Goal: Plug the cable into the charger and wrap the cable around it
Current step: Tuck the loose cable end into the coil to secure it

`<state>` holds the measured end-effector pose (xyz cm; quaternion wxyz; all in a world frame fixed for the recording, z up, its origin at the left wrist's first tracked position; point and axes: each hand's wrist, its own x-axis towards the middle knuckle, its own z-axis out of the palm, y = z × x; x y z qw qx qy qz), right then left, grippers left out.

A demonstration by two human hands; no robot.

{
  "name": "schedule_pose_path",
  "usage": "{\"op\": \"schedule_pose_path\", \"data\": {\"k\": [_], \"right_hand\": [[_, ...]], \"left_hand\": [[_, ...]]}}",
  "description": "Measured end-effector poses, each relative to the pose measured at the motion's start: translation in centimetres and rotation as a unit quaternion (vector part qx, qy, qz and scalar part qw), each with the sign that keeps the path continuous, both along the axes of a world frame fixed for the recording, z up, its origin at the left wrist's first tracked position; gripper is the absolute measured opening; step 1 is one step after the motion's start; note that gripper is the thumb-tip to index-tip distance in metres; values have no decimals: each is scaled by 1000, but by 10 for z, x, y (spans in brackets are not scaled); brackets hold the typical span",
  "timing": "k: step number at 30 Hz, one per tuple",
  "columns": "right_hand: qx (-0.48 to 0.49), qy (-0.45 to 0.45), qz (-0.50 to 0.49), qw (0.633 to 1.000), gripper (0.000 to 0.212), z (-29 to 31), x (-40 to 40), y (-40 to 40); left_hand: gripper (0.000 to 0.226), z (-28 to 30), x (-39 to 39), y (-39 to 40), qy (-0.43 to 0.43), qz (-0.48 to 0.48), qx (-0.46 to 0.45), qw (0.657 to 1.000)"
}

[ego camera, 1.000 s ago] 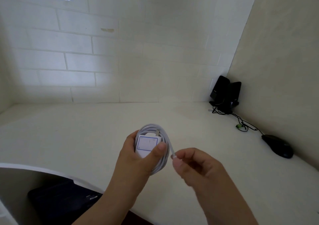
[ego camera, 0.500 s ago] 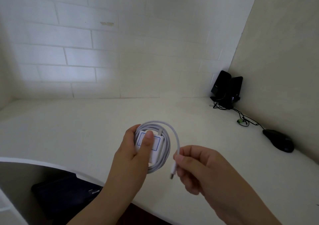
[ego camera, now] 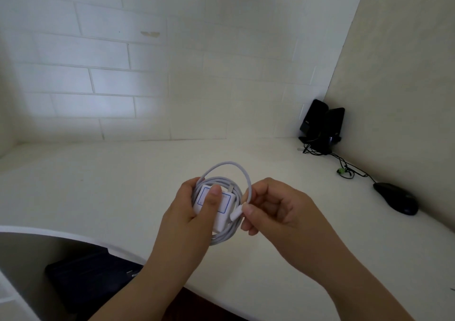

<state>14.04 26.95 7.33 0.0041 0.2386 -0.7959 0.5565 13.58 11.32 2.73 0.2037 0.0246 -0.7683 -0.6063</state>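
Nearly wound: you are holding the white charger in your left hand, thumb pressing on its blue-outlined face, above the desk's near edge.

Several turns of white cable are already lying around the block, and one end appears to be sitting in its far side; your right hand is pinching the free connector end between thumb and forefinger, other fingers curled; one loose loop is arching above, so tucking the tail looks like what remains.

Charger sits inside the cable coils above the desk — mouse far right.
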Motion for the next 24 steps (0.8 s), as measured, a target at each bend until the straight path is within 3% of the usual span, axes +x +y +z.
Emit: {"op": "schedule_pose_path", "data": {"k": [6,9,13,18,20,24], "right_hand": [[70,51,-9,996,19,8,-6,0],[56,54,-53,996,20,6,-9,-5],[104,64,-119,985,5,-2,-9,-16],[58,-21,-118,991,12,-8,-15,-14],[75,24,-114,990,11,-12,-20,-12],[158,235,-126,951,26,-20,-24,-12]], "left_hand": [[24,-2,-8,2,9,8,-24,1000],[23,2,-12,2,19,18,-41,999],[28,5,-14,5,46,36,-107,992],[36,4,-13,4,93,61,-150,982],[34,5,-13,3,93,62,-146,983],[28,7,-15,3,76,51,-116,989]]}}
